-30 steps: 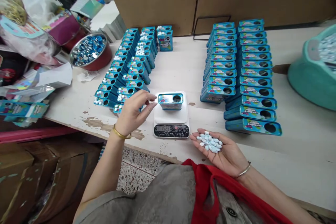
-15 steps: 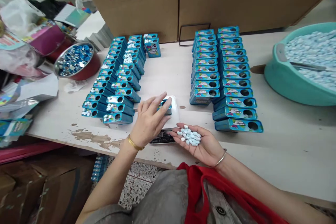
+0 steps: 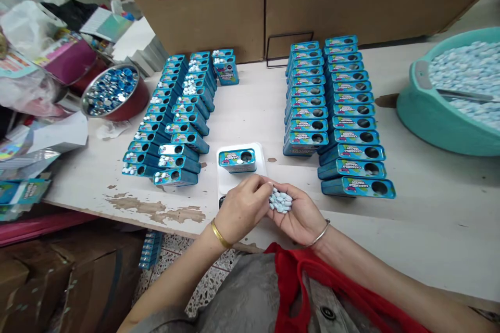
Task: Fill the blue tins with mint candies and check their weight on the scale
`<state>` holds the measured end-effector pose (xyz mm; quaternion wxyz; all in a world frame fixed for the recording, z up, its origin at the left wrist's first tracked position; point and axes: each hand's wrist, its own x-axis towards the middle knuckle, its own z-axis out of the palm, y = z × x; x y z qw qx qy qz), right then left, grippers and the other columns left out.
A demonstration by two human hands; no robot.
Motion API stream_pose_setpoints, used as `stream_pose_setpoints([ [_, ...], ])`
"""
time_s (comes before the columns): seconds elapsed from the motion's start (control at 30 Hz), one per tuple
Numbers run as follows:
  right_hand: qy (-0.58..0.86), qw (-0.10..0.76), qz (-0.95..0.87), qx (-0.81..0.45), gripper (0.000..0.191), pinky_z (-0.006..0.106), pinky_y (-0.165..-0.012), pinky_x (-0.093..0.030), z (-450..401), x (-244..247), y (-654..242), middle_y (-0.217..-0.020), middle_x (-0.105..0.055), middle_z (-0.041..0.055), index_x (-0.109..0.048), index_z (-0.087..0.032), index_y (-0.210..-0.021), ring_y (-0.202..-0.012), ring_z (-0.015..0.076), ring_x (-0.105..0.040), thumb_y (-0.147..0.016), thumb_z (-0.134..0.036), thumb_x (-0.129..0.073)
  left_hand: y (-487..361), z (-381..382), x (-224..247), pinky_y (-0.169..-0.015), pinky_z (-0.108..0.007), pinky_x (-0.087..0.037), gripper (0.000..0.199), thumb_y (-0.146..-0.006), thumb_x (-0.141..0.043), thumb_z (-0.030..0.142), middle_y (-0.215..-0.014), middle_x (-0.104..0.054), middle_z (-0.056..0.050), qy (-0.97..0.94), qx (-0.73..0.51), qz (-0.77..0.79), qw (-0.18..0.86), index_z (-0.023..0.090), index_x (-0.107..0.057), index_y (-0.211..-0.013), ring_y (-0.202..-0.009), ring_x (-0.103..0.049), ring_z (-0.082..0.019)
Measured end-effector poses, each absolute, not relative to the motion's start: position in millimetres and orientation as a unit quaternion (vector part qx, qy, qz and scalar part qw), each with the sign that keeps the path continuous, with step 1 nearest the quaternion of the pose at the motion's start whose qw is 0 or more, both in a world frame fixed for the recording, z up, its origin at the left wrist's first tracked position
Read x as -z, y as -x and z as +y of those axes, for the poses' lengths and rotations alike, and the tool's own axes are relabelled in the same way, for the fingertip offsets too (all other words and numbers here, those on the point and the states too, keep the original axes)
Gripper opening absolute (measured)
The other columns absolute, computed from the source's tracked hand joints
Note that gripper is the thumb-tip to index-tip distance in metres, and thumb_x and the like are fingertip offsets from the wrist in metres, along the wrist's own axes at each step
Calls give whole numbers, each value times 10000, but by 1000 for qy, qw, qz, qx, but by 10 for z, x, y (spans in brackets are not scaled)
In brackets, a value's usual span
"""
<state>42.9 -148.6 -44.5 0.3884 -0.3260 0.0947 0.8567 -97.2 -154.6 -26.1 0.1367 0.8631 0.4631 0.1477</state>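
My right hand (image 3: 300, 221) is cupped palm up around a small heap of pale blue candies (image 3: 280, 201). My left hand (image 3: 244, 205) meets it, its fingers pinched together at the near side of the heap; its fingertips are partly hidden, with a whitish candy at them. Beyond my left hand, a blue candy tin (image 3: 237, 160) stands upright on a white scale (image 3: 224, 181). The tin has a round dark opening at its right end, and one white candy lies on its top. My hands cover the scale's front.
Rows of tins, many with white candies on top, stand at left (image 3: 183, 161); further rows stand at right (image 3: 357, 182). A teal tub (image 3: 425, 125) of candies holds a metal utensil (image 3: 464, 94). A bowl (image 3: 133, 106) contains shiny blue pieces. Cardboard boxes (image 3: 211, 15) line the back.
My left hand has left the tin on the scale and come down right to the candies in my right palm. Its fingers, spread before, are now pinched. My right hand has shifted slightly left.
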Motion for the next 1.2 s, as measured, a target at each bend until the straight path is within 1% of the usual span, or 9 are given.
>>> stream_pose_setpoints([
  [0.07,325,401,86,-852,278,265,-743,-597,-1463,434,-424,-842,-742,52,-686,-131,-964,-721,127,-690,-858,-108,-430,985,-1527,254,-697,-282,-529,155,-918,-436,200,-970,-557,-78,-859,-167,465,131,166,-567,-994,-839,-572,-166],
  [0.17,315,415,82,-850,234,250,-761,-589,-1442,429,-414,-874,-739,68,-691,-119,-954,-761,129,-691,-838,-116,-488,1023,-1506,255,-694,-285,-530,154,-922,-436,193,-959,-567,-76,-862,-193,455,118,166,-570,-994,-831,-568,-159],
  [0.37,305,421,100,-848,186,232,-704,-597,-1416,403,-420,-780,-726,64,-680,-100,-859,-703,122,-689,-846,-99,-494,1130,-1454,241,-752,-267,-530,154,-900,-479,132,-946,-595,-70,-854,-288,416,126,165,-563,-1025,-862,-583,-138],
  [0.47,293,414,93,-857,183,272,-800,-590,-1397,383,-430,-882,-735,116,-662,-83,-914,-830,163,-709,-845,-106,-494,1188,-1340,128,-746,-265,-526,153,-878,-535,130,-924,-602,-54,-825,-350,435,87,179,-579,-1016,-857,-590,-133],
  [0.53,294,409,91,-859,205,297,-865,-571,-1391,376,-436,-984,-723,163,-645,-64,-974,-950,199,-697,-845,-116,-493,1237,-1244,45,-731,-272,-520,159,-872,-550,131,-925,-607,-56,-819,-351,450,62,173,-588,-1020,-849,-593,-136],
  [0.63,305,400,94,-859,246,304,-877,-567,-1394,376,-453,-1044,-707,190,-620,-52,-1046,-1034,230,-672,-844,-124,-500,1327,-1148,-9,-754,-304,-511,212,-875,-560,170,-963,-619,-69,-835,-310,452,52,169,-585,-1085,-865,-584,-152],
  [0.9,341,395,101,-847,263,301,-838,-586,-1428,446,-584,-1042,-708,198,-604,-50,-1074,-1055,261,-661,-839,-114,-504,1527,-1345,153,-868,-429,-399,195,-862,-585,206,-1057,-619,-59,-780,-305,543,-61,245,-635,-1046,-973,-561,-209],
  [1.07,359,400,98,-837,292,312,-848,-583,-1477,511,-664,-1090,-688,220,-592,-45,-1104,-1068,268,-654,-828,-97,-510,1603,-1416,191,-879,-421,-411,214,-878,-567,217,-1108,-602,-60,-749,-334,568,-67,270,-637,-1073,-1014,-549,-206],
  [1.2,367,399,103,-834,294,313,-837,-589,-1501,526,-689,-1077,-695,210,-588,-56,-1116,-1070,263,-654,-846,-111,-486,1615,-1421,221,-883,-420,-413,211,-879,-571,227,-1128,-596,-59,-749,-335,568,-63,272,-642,-1072,-1026,-548,-206],
])
